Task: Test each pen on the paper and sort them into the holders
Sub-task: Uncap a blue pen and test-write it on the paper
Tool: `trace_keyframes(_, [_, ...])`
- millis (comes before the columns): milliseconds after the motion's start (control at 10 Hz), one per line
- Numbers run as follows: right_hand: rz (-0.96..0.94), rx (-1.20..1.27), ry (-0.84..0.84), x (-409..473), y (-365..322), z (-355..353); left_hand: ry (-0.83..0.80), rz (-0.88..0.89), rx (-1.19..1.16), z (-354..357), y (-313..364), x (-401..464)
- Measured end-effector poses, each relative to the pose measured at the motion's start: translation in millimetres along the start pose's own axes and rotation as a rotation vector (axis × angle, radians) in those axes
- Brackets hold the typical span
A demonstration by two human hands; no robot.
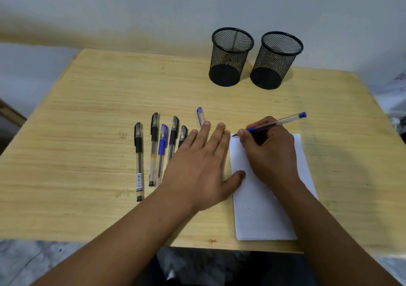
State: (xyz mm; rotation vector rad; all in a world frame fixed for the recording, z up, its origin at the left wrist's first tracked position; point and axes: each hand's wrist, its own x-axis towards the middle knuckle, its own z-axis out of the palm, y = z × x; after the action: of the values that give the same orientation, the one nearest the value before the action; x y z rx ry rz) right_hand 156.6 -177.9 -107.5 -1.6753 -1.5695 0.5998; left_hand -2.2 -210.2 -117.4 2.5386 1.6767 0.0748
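Early stage: right hand [267,151] grips uncapped blue pen [274,124] at paper [263,215], left hand [204,164] flat, five capped pens [160,151] untested, both holders [230,57] empty.

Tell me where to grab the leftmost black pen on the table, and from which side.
Pinch the leftmost black pen at its black rubber grip section, just below the cap, coming straight down from above. It lies flat, cap pointing away, with bare table on its left and a gap to the next pen on its right, so fingers fit either side of the barrel.
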Motion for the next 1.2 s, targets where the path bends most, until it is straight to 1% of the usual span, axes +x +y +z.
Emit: trace_keyframes(1200, [0.006, 0.022, 0.002, -0.1, 3.8, -1.9, -0.013, -0.002, 0.002, -2.3, 2.3, 0.5])
